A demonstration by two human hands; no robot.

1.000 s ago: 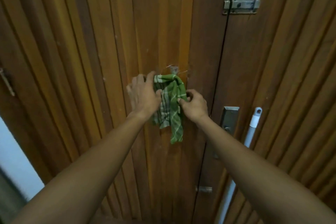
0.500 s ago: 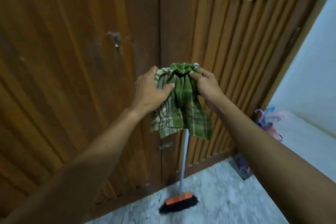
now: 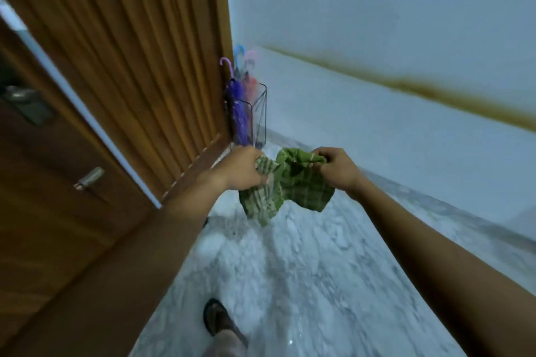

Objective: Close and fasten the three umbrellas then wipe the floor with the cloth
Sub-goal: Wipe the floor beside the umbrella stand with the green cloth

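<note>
1. Head view is swinging away from the wooden door (image 3: 130,52), where the cloth (image 3: 287,185) was hanging a second ago, and is now taking in the marble floor (image 3: 304,269).
2. The left hand (image 3: 243,168) is gripping the cloth's left edge and the right hand (image 3: 338,166) is pinching its bunched top, holding it above the floor.
3. The umbrellas (image 3: 240,95) are standing, apparently closed, in the wire stand (image 3: 262,113) at the far corner, so wiping is probably starting.

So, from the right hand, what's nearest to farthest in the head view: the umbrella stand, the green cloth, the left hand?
1. Green cloth: pinched in the right hand.
2. Left hand: gripping the cloth's left side.
3. Umbrella stand: beyond both hands, in the far corner.
</note>
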